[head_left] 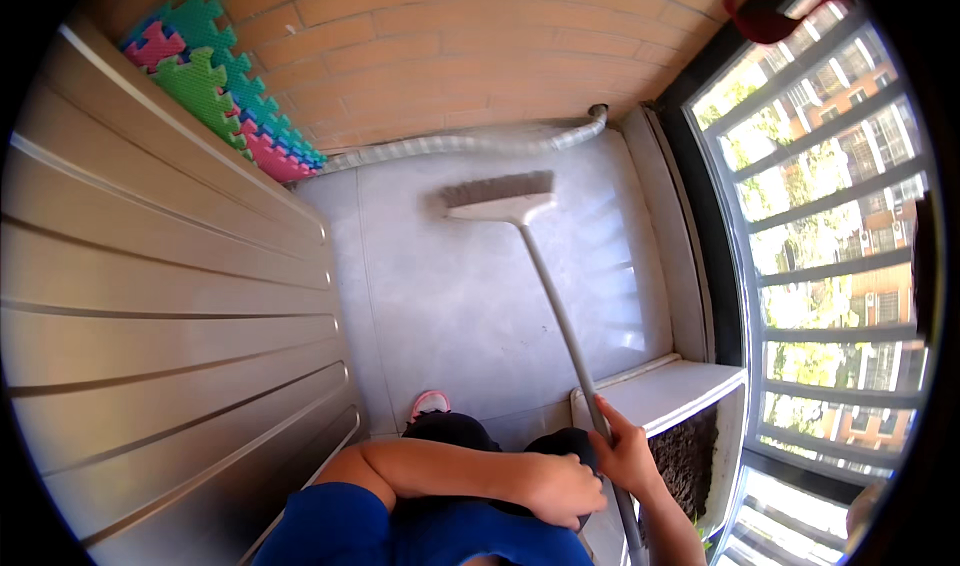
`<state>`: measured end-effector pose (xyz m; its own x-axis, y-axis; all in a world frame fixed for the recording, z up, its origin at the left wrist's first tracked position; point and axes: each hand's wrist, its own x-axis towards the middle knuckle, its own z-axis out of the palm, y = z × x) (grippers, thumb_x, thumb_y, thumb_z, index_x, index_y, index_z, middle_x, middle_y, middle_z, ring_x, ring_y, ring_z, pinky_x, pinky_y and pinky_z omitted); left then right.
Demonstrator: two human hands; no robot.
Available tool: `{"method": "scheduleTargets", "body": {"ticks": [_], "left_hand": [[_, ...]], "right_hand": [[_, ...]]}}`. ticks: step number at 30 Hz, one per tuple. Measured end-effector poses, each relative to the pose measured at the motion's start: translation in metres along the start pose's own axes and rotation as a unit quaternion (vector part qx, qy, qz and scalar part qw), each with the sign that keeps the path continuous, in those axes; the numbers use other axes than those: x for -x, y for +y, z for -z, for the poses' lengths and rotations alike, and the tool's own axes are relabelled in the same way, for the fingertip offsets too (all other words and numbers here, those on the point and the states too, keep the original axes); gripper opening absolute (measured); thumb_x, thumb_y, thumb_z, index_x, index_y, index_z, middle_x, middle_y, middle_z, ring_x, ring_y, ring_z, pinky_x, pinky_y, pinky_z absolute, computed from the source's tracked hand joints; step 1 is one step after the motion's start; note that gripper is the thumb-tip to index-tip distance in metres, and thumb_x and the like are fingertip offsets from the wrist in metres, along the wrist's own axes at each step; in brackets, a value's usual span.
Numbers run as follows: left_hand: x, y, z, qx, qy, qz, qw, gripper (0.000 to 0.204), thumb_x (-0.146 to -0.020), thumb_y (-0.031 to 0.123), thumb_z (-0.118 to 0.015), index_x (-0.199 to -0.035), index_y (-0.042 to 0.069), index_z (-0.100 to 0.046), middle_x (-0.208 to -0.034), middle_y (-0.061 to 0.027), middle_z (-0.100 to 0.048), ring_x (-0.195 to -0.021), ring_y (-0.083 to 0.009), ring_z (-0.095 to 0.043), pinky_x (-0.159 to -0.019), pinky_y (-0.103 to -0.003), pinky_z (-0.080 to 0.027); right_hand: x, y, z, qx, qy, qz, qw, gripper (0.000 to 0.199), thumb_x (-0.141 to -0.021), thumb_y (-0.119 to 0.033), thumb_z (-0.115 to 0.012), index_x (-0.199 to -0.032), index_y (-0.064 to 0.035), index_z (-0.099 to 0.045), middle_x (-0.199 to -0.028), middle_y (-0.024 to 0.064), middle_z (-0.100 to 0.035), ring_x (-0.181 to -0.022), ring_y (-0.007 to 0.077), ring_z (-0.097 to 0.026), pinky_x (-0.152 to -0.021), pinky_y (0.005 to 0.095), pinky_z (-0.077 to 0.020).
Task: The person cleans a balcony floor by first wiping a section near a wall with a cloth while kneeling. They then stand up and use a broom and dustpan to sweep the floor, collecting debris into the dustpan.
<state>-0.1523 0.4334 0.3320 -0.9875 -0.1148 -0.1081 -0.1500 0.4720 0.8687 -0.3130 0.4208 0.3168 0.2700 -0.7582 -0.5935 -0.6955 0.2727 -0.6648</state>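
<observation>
A broom (558, 316) with a pale handle and a white head with grey bristles reaches out ahead of me over the grey tiled floor. Its bristles, slightly blurred, face away from me toward the brick wall. My right hand (628, 456) is closed around the handle, near the planter. My left forearm crosses in front of my body, and my left hand (565, 488) lies just left of the handle. Its fingers are curled; whether anything is inside them is hidden.
A white planter (655, 391) with dark soil stands at my right, below a barred window (830, 236). A ribbed beige panel (180, 306) fills the left. Coloured foam mats (215, 91) lean behind it. A pale hose (450, 146) runs along the brick wall (450, 46).
</observation>
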Motion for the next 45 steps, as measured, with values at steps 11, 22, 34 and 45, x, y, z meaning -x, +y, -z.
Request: {"method": "scheduleTargets", "body": {"ticks": [11, 22, 34, 45], "left_hand": [[0.01, 0.0, -0.026, -0.029, 0.037, 0.074, 0.996, 0.031, -0.084, 0.027, -0.052, -0.107, 0.007, -0.048, -0.092, -0.0093, -0.052, -0.09, -0.0243, -0.051, -0.075, -0.035, -0.039], [0.036, -0.04, -0.006, 0.109, 0.096, 0.087, 0.985, 0.037, -0.084, 0.024, -0.053, -0.115, 0.004, -0.047, -0.107, -0.0144, -0.054, -0.102, -0.0304, -0.05, -0.088, -0.039, -0.039], [0.034, -0.043, -0.022, 0.088, 0.105, 0.102, 0.985, 0.038, -0.084, 0.027, -0.052, -0.114, 0.005, -0.048, -0.107, -0.0147, -0.055, -0.101, -0.0309, -0.051, -0.087, -0.04, -0.038], [0.08, -0.064, -0.028, 0.51, 0.438, 0.109, 0.732, 0.054, -0.08, 0.007, -0.06, -0.126, 0.003, -0.032, -0.105, -0.0149, -0.051, -0.087, -0.0186, -0.058, -0.075, -0.031, -0.049]], "right_hand": [[-0.133, -0.019, -0.056, -0.097, -0.031, 0.015, 0.995, 0.05, -0.082, -0.012, -0.052, -0.131, -0.0107, -0.038, -0.053, 0.0036, -0.048, -0.041, 0.0095, -0.046, -0.041, 0.0266, -0.041], [0.052, 0.044, 0.015, -0.127, -0.015, -0.071, 0.989, 0.054, -0.087, -0.012, -0.049, -0.136, -0.0104, -0.027, -0.061, 0.0062, -0.057, -0.045, 0.0091, -0.051, -0.045, 0.0244, -0.0454], [-0.093, 0.062, 0.035, -0.274, 0.186, -0.052, 0.942, 0.047, -0.086, -0.011, -0.048, -0.131, -0.008, -0.034, -0.055, 0.0009, -0.044, -0.041, 0.0098, -0.04, -0.037, 0.0269, -0.0345], [-0.203, -0.043, -0.041, -0.747, 0.07, -0.075, 0.657, 0.021, -0.083, -0.007, -0.048, -0.098, 0.006, -0.043, -0.074, 0.0124, -0.053, -0.058, 0.0183, -0.051, -0.049, 0.0292, -0.0452]]}}
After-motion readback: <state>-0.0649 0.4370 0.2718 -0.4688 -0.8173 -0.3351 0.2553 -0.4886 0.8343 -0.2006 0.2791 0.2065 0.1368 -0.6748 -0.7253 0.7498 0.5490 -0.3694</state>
